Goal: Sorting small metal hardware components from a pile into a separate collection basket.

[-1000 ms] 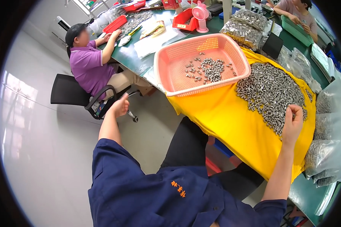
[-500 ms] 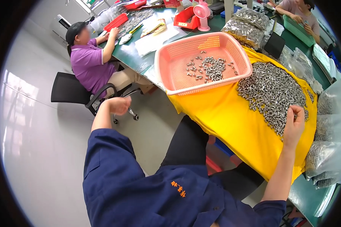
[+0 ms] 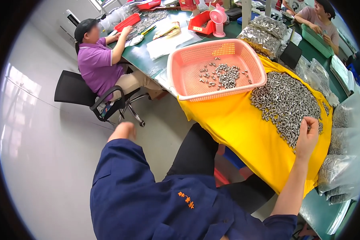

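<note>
My right hand (image 3: 307, 138) is at the near right edge of a wide heap of small silvery metal parts (image 3: 286, 102), spread on a yellow cloth (image 3: 228, 124). Its thumb and fingers are pinched together; whatever is between them is too small to make out. My left hand (image 3: 125, 131) hangs in the air left of the table, above the floor and close to an office chair, touching nothing. Motion smears its fingers. A pink plastic basket (image 3: 188, 70) rests beyond the cloth's left part, with a smaller group of the same metal parts (image 3: 229, 76) inside.
Clear bags of metal parts (image 3: 336, 172) line the table's right side. More bags (image 3: 264, 32), a red bin (image 3: 200, 22) and a small pink fan (image 3: 219, 18) stand behind the basket. One co-worker (image 3: 96, 64) sits at the far left; another (image 3: 322, 24) handles a green basket (image 3: 314, 40).
My left hand has moved nearer to my body and a little right, its forearm now mostly behind the sleeve. My right hand stays pinched at the heap, shifted slightly. The whole view has shifted a little.
</note>
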`<state>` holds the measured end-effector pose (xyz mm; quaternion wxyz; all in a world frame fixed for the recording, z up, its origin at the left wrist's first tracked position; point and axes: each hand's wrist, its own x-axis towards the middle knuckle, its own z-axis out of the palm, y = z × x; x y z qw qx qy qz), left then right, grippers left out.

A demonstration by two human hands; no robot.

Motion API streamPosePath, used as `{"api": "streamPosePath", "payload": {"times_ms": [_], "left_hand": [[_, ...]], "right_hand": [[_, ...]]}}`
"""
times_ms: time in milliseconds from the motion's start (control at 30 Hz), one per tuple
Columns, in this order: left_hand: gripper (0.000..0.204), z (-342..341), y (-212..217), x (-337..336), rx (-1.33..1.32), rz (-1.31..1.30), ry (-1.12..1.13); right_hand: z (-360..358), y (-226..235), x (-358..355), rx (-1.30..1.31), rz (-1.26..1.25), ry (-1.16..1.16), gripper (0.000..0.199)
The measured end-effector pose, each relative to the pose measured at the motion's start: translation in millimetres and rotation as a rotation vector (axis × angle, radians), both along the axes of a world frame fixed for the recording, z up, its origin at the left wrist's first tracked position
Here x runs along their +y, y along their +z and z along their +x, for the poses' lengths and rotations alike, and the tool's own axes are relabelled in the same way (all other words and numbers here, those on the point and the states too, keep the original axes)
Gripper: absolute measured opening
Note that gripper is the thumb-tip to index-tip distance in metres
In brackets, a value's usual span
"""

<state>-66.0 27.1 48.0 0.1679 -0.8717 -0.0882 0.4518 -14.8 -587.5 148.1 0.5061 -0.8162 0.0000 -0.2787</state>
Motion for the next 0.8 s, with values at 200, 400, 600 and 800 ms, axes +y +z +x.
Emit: {"api": "streamPosePath", "payload": {"times_ms": [200, 400, 600, 800], "left_hand": [[0.026, -51, -79, -22, -0.677, -0.707, 0.866], [0.034, -61, -120, -101, -0.209, -0.782, 0.249], [0.031, -120, -156, -79, -0.202, -0.749, 0.369], [0.031, -126, -179, -83, -0.132, -0.782, 0.382]], "right_hand": [[1, -4, 1, -0.004, -0.015, 0.051, 0.005], [-1, 17, -41, 0.079, 0.633, 0.21, 0.007], [-44, 130, 17, 0.001, -0.405, 0.158, 0.004], [-102, 229, -34, 0.083, -0.606, -0.061, 0.012]]}}
